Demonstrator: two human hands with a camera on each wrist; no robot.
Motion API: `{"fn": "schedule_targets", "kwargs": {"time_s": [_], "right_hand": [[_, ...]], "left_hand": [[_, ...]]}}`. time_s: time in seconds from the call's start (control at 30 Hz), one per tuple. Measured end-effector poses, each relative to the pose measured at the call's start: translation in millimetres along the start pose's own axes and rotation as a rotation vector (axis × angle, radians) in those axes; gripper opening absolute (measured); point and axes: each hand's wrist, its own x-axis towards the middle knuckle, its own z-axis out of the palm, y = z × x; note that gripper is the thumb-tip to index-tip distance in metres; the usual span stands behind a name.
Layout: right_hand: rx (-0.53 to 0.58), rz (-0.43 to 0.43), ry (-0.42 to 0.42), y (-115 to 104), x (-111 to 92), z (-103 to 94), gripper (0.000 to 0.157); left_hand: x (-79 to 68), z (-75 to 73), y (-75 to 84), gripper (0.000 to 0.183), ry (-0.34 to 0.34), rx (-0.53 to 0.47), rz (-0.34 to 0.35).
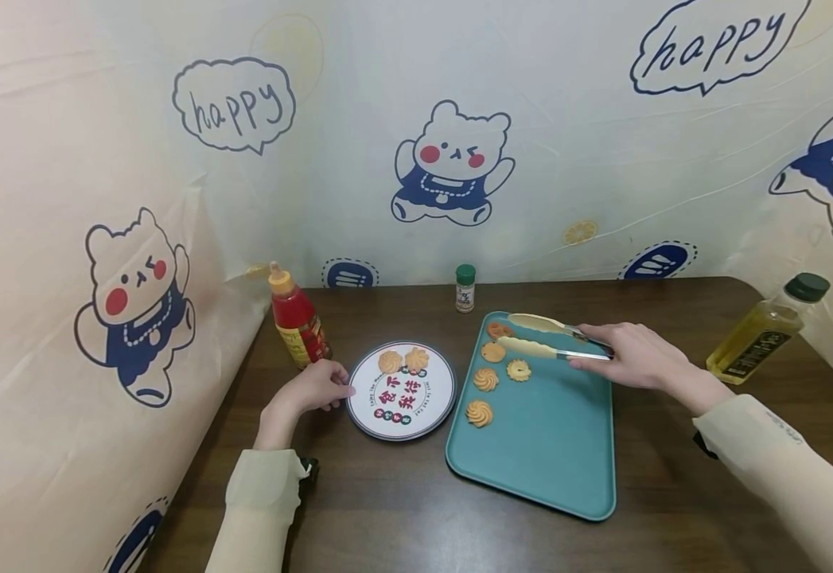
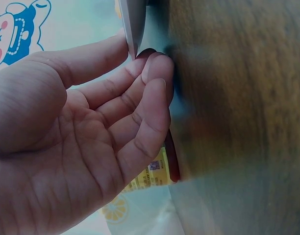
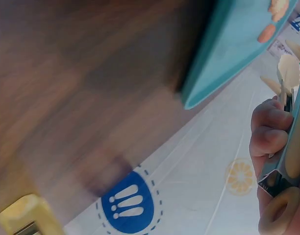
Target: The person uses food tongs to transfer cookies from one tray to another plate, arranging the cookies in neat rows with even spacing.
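My left hand [image 1: 316, 384] holds the left rim of a round white plate [image 1: 436, 398] printed with red characters. The left wrist view shows the thumb on top of the plate edge [image 2: 135, 27] and the fingers curled beneath it. Two golden cookies [image 1: 391, 362] lie on the plate's far part. In my right hand [image 1: 634, 354] is a pair of tongs [image 1: 531, 348] with cream tips, arms spread apart. Those tips hover over the far left of a teal tray [image 1: 545, 454], one on each side of a brownish cookie [image 1: 500, 330]. Several other cookies [image 1: 480, 413] line the tray's left side.
A red squeeze bottle [image 1: 300, 322] with a yellow cap stands behind my left hand. At the back is a small green-capped shaker [image 1: 465, 289]. An oil bottle [image 1: 767, 330] stands right of the tray. Printed cloth [image 1: 359, 183] hangs around the wooden table [image 1: 380, 501].
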Motion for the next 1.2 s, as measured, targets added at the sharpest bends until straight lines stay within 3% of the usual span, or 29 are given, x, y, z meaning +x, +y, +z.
{"fn": "schedule_targets", "kwargs": {"time_s": [0.43,1.2], "right_hand": [[0.022,-0.024,-0.045,10,-33,12.5,0.073],[-0.005,-0.044,-0.038,4,-44,21.2,0.071]], "left_hand": [[-0.6,0.6,0.4,0.032,-0.001,0.004,-0.007],[-2.2,-0.1,1.5,0.032,0.005,0.010,0.008]]}}
